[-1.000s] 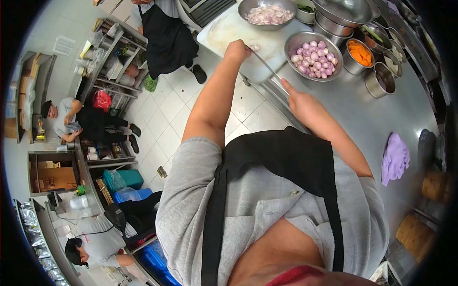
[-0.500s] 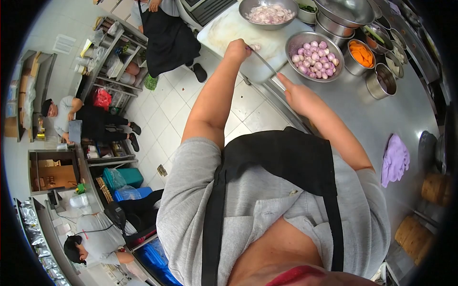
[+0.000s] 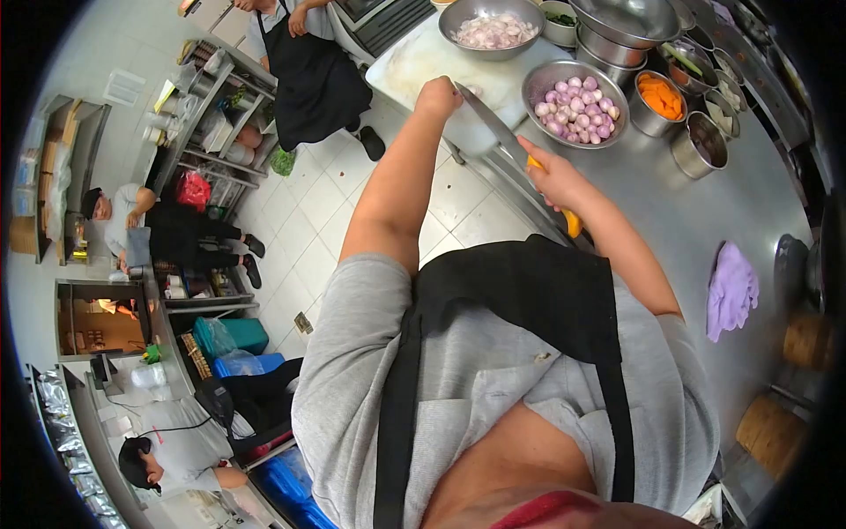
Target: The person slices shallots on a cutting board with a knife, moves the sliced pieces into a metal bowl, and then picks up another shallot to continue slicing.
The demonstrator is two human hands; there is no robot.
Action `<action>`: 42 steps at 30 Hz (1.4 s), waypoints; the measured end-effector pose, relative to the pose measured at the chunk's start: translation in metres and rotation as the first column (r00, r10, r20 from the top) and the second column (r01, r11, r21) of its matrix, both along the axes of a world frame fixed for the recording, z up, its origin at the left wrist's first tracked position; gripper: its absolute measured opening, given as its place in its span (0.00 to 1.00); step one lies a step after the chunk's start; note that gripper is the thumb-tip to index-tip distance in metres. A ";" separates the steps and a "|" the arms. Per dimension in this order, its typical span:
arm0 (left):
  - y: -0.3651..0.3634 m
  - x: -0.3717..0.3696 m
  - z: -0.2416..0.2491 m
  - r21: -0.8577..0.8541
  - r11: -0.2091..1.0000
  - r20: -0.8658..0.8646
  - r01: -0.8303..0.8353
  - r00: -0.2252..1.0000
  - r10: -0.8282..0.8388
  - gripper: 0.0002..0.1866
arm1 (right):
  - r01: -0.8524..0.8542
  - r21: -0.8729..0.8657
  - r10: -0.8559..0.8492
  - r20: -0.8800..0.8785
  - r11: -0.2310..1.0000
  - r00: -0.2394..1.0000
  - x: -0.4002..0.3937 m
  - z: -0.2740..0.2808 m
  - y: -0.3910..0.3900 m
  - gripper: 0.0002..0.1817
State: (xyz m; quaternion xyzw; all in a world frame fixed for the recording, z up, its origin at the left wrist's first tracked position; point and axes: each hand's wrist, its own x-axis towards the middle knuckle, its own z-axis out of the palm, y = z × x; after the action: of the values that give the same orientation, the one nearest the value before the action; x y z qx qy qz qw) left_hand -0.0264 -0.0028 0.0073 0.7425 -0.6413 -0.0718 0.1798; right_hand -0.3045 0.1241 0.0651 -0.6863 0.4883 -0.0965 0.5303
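My right hand [image 3: 561,182] is closed around the yellow handle of a kitchen knife [image 3: 490,119], whose blade slants up and left over the white cutting board [image 3: 410,66]. Curled fingers of my left hand [image 3: 438,96] rest on the board by the knife's tip; whatever they hold is hidden. A few pale shallot slices [image 3: 476,91] lie beyond the blade. Right of the board, a metal bowl [image 3: 530,104] holds peeled whole shallots [image 3: 577,109]. Sliced shallots [image 3: 495,32] fill another metal bowl [image 3: 448,19] at the board's far end.
Orange carrot pieces [image 3: 661,95] sit in a metal pot, with another metal pot [image 3: 699,150] beside it. Stacked bowls [image 3: 608,53] stand farther back. A purple cloth [image 3: 732,291] lies on the steel counter [image 3: 656,207]. Several co-workers stand to the left, one in a black apron [image 3: 313,84].
My right hand and the knife have turned, so the blade's broad side and yellow handle now show. My left hand stays at nearly the same spot on the board.
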 end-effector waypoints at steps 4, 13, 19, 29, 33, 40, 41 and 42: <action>0.003 -0.003 0.009 0.047 0.998 0.019 0.028 0.999 -0.029 0.13 | -0.096 -0.497 0.055 -0.098 0.862 0.994 0.003 -0.020 0.008 0.30; 0.002 -0.003 0.010 0.066 0.998 0.012 0.024 1.000 -0.025 0.12 | -0.152 -0.459 0.044 -0.238 0.875 0.970 0.002 0.000 0.022 0.31; -0.001 -0.004 0.009 0.088 0.996 0.027 0.011 1.000 -0.014 0.13 | -0.180 -0.462 0.059 -0.263 0.869 0.963 0.014 -0.004 0.012 0.32; -0.001 -0.002 0.013 0.094 0.993 0.088 0.076 0.992 -0.085 0.11 | -0.223 -0.461 0.074 -0.319 0.859 0.945 0.025 -0.009 0.001 0.33; -0.002 0.000 0.013 0.113 0.991 0.041 0.068 0.997 -0.073 0.11 | -0.248 -0.430 0.096 -0.346 0.868 0.933 0.031 -0.010 -0.007 0.33; -0.002 0.002 0.010 0.070 0.993 0.072 0.093 0.993 -0.098 0.13 | -0.242 -0.396 0.098 -0.351 0.886 0.931 0.035 -0.016 -0.017 0.34; -0.004 0.001 0.013 0.128 0.987 0.063 0.093 0.993 -0.102 0.14 | -0.238 -0.357 0.106 -0.351 0.903 0.930 0.036 -0.014 -0.018 0.34; -0.003 0.000 0.015 0.119 0.988 0.069 0.097 0.992 -0.106 0.14 | -0.230 -0.323 0.111 -0.347 0.918 0.931 0.037 -0.010 -0.019 0.34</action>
State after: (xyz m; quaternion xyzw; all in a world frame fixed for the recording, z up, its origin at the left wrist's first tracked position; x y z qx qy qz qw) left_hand -0.0266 -0.0060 0.0220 0.7203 -0.6792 -0.0898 0.1084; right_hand -0.2673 0.1048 0.0547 -0.8183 0.4797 -0.0233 0.3158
